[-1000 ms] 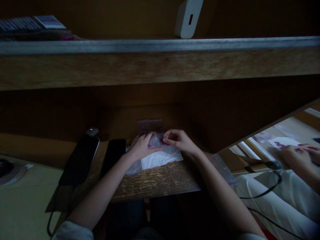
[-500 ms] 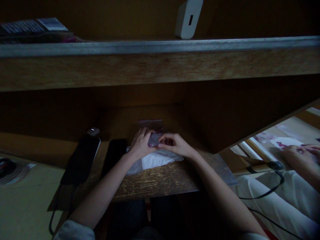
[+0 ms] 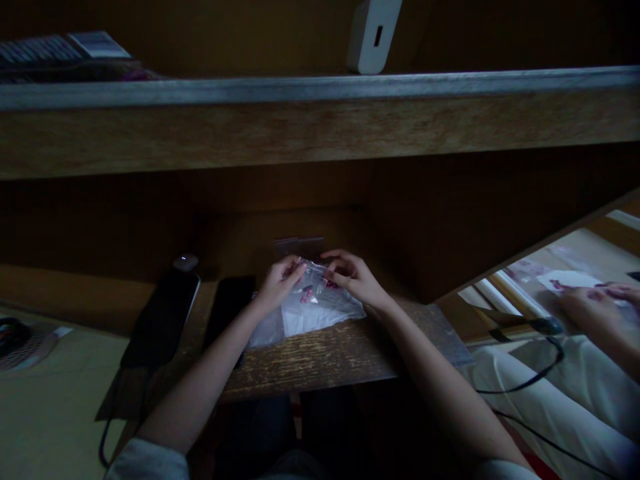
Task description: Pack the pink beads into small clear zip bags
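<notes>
A small clear plastic bag (image 3: 316,270) with pinkish-red bits in it is stretched between my two hands. My left hand (image 3: 281,283) pinches its upper left edge. On the other side my right hand (image 3: 354,277) has thumb and fingers closed on the upper right edge. Under the bag lies a white sheet (image 3: 313,320), and more small pink-red pieces (image 3: 307,295) show just below the bag's top edge; whether they are inside it I cannot tell. Behind my hands another clear bag (image 3: 286,245) lies flat on the wooden desk (image 3: 320,363).
Left of my hands lie a dark phone-like slab (image 3: 233,300), a black device with a cable (image 3: 163,320) and a small white case (image 3: 185,262). A shelf edge (image 3: 320,127) crosses above, carrying a white box (image 3: 375,40). At right, another person's hands (image 3: 590,303) work over white paper.
My hands have turned and drawn slightly apart, spreading the bag between them. More of the white sheet and pink-red pieces now shows. The view has shifted a little.
</notes>
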The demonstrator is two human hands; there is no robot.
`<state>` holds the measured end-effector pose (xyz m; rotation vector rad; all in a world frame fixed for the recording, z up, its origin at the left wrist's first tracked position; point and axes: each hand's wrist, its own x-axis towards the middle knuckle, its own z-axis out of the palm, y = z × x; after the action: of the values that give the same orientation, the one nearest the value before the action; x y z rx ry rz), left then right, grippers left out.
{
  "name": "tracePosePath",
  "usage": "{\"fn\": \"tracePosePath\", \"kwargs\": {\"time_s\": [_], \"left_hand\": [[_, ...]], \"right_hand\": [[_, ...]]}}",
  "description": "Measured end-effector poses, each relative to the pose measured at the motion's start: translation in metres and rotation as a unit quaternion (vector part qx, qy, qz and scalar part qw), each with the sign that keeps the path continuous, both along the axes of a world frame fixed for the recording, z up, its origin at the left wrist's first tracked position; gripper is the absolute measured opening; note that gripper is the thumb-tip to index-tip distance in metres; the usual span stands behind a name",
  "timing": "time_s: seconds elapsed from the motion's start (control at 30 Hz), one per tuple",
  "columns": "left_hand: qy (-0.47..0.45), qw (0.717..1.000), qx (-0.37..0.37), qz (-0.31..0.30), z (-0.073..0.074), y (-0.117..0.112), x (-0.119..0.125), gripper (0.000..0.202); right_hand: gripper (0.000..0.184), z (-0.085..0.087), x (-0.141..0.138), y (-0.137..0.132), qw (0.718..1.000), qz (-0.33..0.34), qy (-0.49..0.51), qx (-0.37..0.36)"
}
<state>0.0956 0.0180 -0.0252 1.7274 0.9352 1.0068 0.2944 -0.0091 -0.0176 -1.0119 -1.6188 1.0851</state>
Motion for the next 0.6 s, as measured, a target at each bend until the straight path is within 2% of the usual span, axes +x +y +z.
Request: {"fn": "tracePosePath", "kwargs": {"time_s": [0.17, 0.47, 0.6], "left_hand": [[-0.039, 0.997, -0.06, -0.019, 0.002, 0.0, 0.002, 0.034], [-0.042, 0.997, -0.066, -0.028, 0.006, -0.001, 0.0, 0.031], [-0.047, 0.993, -0.101, -0.044, 0.011, -0.005, 0.002, 0.031]], "right_hand": [[0.037, -0.001, 0.001, -0.001, 1.0, -0.011, -0.01, 0.011], [0.044, 0.004, 0.001, -0.002, 1.0, 0.012, -0.005, -0.002], [0.045, 0.003, 0.0, -0.003, 1.0, 0.019, 0.006, -0.006]]}}
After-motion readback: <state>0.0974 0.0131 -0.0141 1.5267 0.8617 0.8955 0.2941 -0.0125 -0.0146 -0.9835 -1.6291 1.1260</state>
